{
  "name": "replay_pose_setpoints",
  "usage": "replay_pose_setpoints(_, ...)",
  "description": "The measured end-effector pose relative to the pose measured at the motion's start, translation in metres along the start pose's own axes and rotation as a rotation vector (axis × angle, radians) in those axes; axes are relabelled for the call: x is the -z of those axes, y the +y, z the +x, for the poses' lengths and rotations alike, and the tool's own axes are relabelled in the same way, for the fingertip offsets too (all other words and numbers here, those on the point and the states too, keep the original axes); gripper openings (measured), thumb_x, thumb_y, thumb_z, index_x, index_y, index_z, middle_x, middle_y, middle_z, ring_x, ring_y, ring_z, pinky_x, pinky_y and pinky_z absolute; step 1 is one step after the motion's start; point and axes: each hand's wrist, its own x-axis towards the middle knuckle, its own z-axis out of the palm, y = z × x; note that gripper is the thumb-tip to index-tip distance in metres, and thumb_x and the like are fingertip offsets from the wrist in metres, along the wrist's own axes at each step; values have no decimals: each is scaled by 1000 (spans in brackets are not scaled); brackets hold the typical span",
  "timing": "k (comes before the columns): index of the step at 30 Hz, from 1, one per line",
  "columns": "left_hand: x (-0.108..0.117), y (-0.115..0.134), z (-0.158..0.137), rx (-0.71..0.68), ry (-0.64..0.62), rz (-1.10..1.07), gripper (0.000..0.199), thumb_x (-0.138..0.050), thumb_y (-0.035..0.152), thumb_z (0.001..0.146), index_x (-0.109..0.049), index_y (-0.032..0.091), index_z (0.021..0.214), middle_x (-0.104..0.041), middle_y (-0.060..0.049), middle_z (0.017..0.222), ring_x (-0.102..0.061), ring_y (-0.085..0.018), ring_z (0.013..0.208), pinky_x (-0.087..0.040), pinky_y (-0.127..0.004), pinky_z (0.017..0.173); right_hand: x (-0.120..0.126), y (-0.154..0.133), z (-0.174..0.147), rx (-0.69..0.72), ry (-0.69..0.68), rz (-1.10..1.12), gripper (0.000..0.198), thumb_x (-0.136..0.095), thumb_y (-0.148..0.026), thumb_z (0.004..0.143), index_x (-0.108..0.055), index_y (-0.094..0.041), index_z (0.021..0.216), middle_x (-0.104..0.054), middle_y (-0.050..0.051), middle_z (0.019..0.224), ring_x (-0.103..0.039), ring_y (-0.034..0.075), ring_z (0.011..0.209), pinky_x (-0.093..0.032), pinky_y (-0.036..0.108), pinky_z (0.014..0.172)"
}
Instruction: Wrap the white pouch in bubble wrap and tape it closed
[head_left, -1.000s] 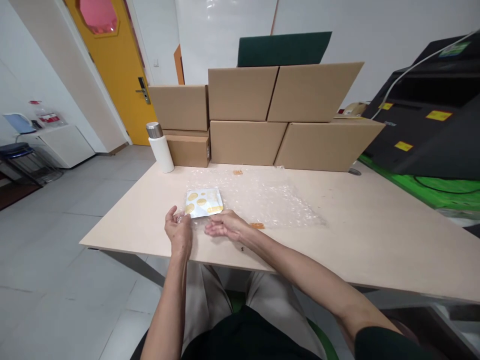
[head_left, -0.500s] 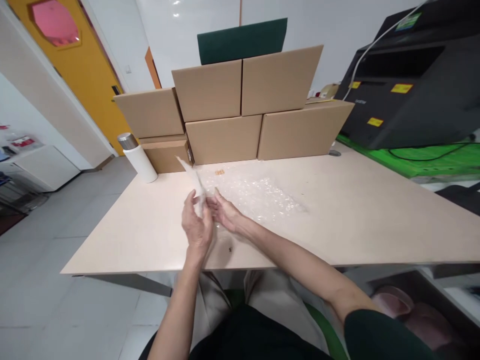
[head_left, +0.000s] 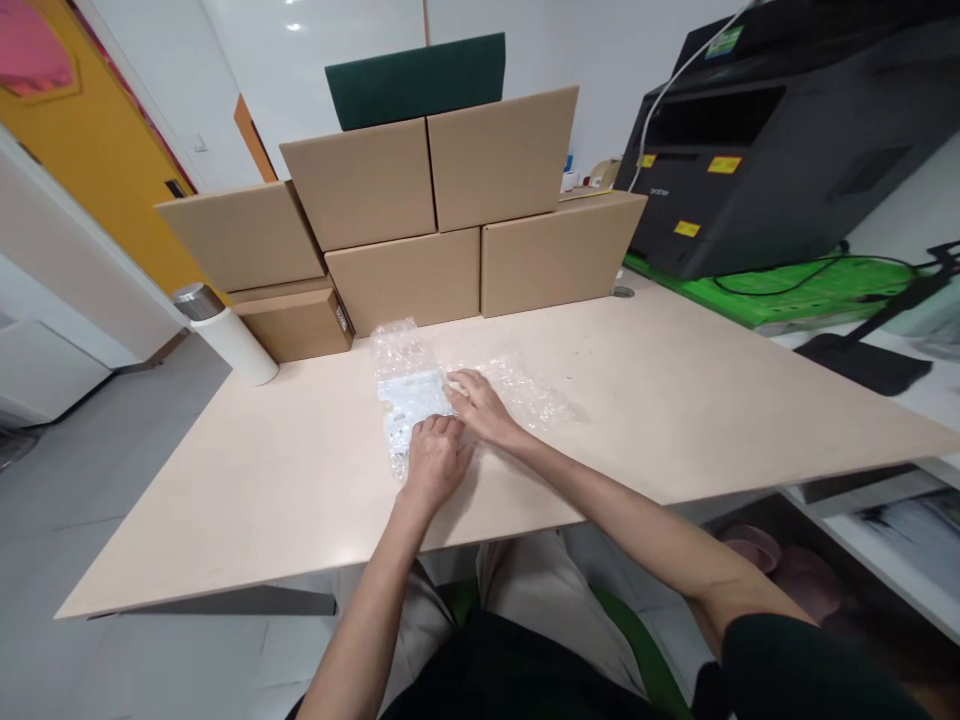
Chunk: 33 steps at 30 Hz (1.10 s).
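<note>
A flat, pale blue-white piece (head_left: 412, 400) lies on the table inside clear bubble wrap (head_left: 399, 345), just left of my hands. What the piece is I cannot make out through the film. My left hand (head_left: 437, 458) is closed over the near right corner of this bundle, its fingers curled down on the wrap. Beyond it, my right hand (head_left: 481, 408) rests at the bundle's right edge with its fingers stretched out and the thumb apart. More loose bubble wrap spreads flat to the right, partly under my right hand and forearm.
Stacked cardboard boxes (head_left: 405, 278) line the table's back edge, a dark green box (head_left: 420, 82) on top. A white bottle with a metal cap (head_left: 236, 345) stands at the left. A large black printer (head_left: 720, 170) sits at the right on a green surface (head_left: 757, 300).
The wrapped piece, held up edge-on before, now lies flat on the table. My left hand has turned over onto it, and my right hand has come to its right edge. The view has shifted right.
</note>
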Motion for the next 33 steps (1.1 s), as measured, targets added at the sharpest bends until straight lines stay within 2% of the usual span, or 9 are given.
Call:
replay_pose_setpoints(2, 11, -10, -8, 42, 86, -66, 28, -68, 35, 82, -69, 21, 106, -65, -16, 121, -53, -36, 123, -35, -54, 106, -6, 0, 4, 86, -103, -189, 7, -63, -26, 89, -68, -22, 87, -67, 2, 93, -58, 18, 96, -39, 29, 97)
replay_pose_setpoints(4, 22, -26, -19, 259, 348, -158, 42, -71, 42, 80, -66, 21, 116, -57, -17, 134, -42, -38, 135, -27, -56, 113, -11, 1, 9, 99, -186, -335, 18, -59, -31, 93, -66, -21, 80, -65, 2, 82, -59, 19, 87, -40, 32, 94)
replay_pose_setpoints(7, 37, -48, -30, 732, 485, -525, 59, -73, 46, 78, -57, 17, 127, -61, -16, 120, -57, -31, 118, -44, -47, 102, -12, 5, 16, 86, -183, -360, 27, -57, -42, 94, -66, -22, 79, -66, 2, 80, -60, 20, 86, -41, 32, 91)
replay_pose_setpoints(9, 43, -50, -29, 848, 461, -733, 66, -71, 49, 80, -51, 17, 134, -63, -12, 114, -63, -24, 107, -50, -39, 93, -10, 7, 18, 62, -170, -291, 32, -58, -51, 92, -68, -22, 82, -69, 3, 85, -61, 21, 91, -42, 32, 92)
replay_pose_setpoints(16, 28, 15, 18, 337, 485, -784, 51, -59, 46, 91, -50, 21, 134, -51, -11, 143, -49, -22, 131, -41, -33, 107, 21, -5, 21, -370, -104, 204, 56, -48, -67, 90, -72, -17, 99, -73, 10, 99, -65, 21, 88, -51, 33, 83)
replay_pose_setpoints(21, -4, 53, 56, 107, 278, -731, 44, -52, 39, 95, -51, 16, 133, -55, -14, 139, -50, -24, 129, -35, -40, 112, 56, -3, 20, -369, -126, 411, 56, -44, -64, 93, -71, -15, 89, -70, 7, 76, -63, 19, 69, -50, 29, 68)
replay_pose_setpoints(24, -25, 61, 70, 29, 231, -624, 42, -51, 39, 94, -57, 18, 130, -59, -13, 136, -50, -26, 129, -33, -44, 113, 78, 5, 23, -238, 32, 207, 46, -50, -56, 92, -69, -15, 82, -68, 5, 72, -61, 19, 70, -47, 28, 71)
replay_pose_setpoints(29, -53, 60, 76, 13, 150, -487, 42, -42, 39, 98, -60, 19, 130, -60, -14, 137, -49, -28, 132, -29, -47, 113, 112, 8, 34, 55, 198, -399, 38, -47, -34, 95, -65, -18, 66, -72, 7, 89, -60, 22, 104, -37, 31, 98)
replay_pose_setpoints(33, -69, 53, 73, 35, 0, -408, 39, -41, 40, 98, -67, 21, 120, -66, -13, 128, -52, -31, 129, -27, -53, 113, 126, 4, 46, -71, 240, -527, 38, -48, -45, 95, -67, -18, 75, -73, 12, 98, -61, 25, 107, -38, 35, 99)
